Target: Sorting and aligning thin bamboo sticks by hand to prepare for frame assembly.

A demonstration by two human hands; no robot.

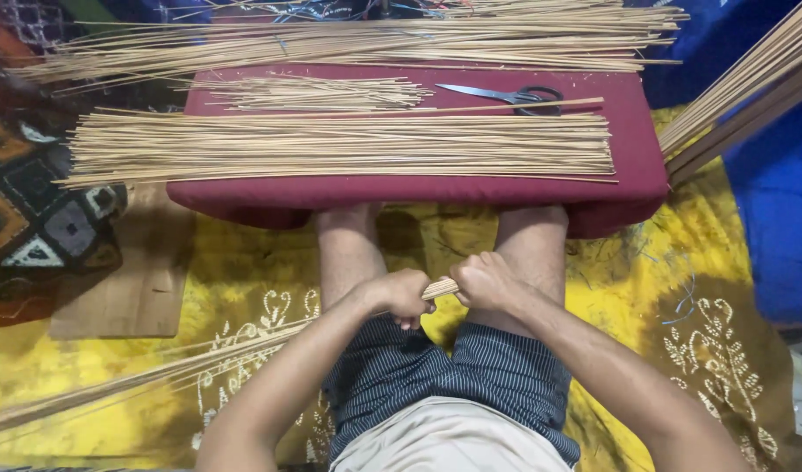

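Note:
My left hand (399,295) and my right hand (481,281) both grip the end of a long bundle of thin tan sticks (200,360). The bundle runs from my lap down to the lower left across the yellow cloth (244,271). My fists sit side by side above my knees, with the bundle's cut end showing between them. Ahead of my legs a maroon cushion (418,192) carries a wide flat layer of sticks (340,144), a smaller heap of short sticks (318,93) and black-handled scissors (506,93).
A further long pile of sticks (357,39) lies behind the cushion. More sticks (751,83) lean in from the upper right over blue fabric. A wooden board (130,280) and a patterned mat (34,201) lie at the left.

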